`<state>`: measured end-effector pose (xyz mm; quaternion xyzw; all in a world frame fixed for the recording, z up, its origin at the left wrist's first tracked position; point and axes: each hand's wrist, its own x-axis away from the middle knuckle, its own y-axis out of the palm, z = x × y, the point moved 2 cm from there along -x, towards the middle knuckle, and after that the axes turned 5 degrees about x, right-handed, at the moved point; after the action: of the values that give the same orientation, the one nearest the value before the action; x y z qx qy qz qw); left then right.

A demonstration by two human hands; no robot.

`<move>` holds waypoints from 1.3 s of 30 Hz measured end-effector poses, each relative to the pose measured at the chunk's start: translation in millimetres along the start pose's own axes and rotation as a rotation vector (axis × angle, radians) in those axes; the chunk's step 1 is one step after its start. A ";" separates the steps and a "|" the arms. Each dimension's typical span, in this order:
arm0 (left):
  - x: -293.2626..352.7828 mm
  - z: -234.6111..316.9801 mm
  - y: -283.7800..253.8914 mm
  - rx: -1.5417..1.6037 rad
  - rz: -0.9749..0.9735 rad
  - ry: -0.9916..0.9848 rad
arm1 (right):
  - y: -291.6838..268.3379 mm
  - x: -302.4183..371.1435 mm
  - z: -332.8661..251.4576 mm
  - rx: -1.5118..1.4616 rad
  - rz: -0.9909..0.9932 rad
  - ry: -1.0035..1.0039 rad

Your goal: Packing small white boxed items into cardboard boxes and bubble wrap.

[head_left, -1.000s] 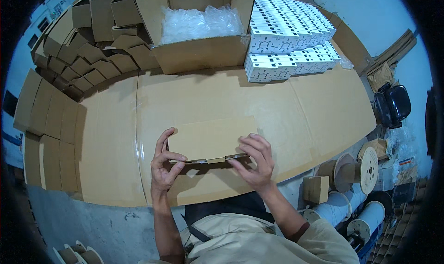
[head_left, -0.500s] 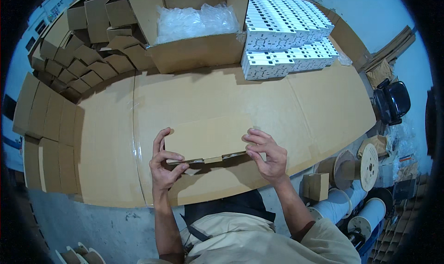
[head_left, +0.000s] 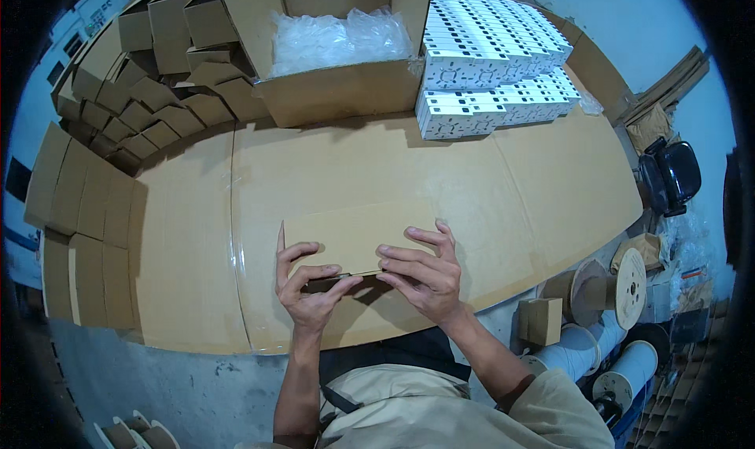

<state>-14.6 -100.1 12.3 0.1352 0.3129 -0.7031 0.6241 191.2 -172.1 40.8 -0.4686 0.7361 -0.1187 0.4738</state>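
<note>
A brown cardboard box (head_left: 354, 227) lies in front of me, its broad top face up and its near edge toward me. My left hand (head_left: 311, 296) grips the near left corner, thumb along the front edge and fingers over the top. On the other side my right hand (head_left: 429, 277) holds the same edge right of the middle, fingers spread on the top and thumb low at the front. Both hands hide much of the front edge, where a dark gap shows by the left thumb. A thin flap stands up at the box's left side.
Beneath is a cardboard-covered table (head_left: 189, 268). Behind stands an open carton (head_left: 338, 95) with clear plastic bags (head_left: 342, 42). White patterned boxes (head_left: 464, 112) are stacked at the back right, brown boxes (head_left: 82, 197) at the left. Cable spools (head_left: 629, 284) stand on the floor at right.
Both hands have closed in toward the middle of the box's near edge. The tab and dark slots seen along that edge are now mostly covered by my fingers.
</note>
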 end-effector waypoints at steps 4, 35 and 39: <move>-2.7 7.9 2.5 -0.017 0.115 -0.050 | 3.3 0.1 3.0 -0.019 0.049 -0.026; -49.9 -28.6 -13.1 0.182 -0.217 0.222 | -9.8 -16.4 72.5 -0.621 -0.124 -0.011; -49.1 -31.9 -12.4 0.195 -0.178 0.202 | -9.1 -15.5 70.2 -0.616 -0.103 -0.021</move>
<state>-23.9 -41.4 19.8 0.2371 0.3151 -0.7656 0.5084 254.9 -145.6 18.8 -0.6280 0.7079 0.0909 0.3103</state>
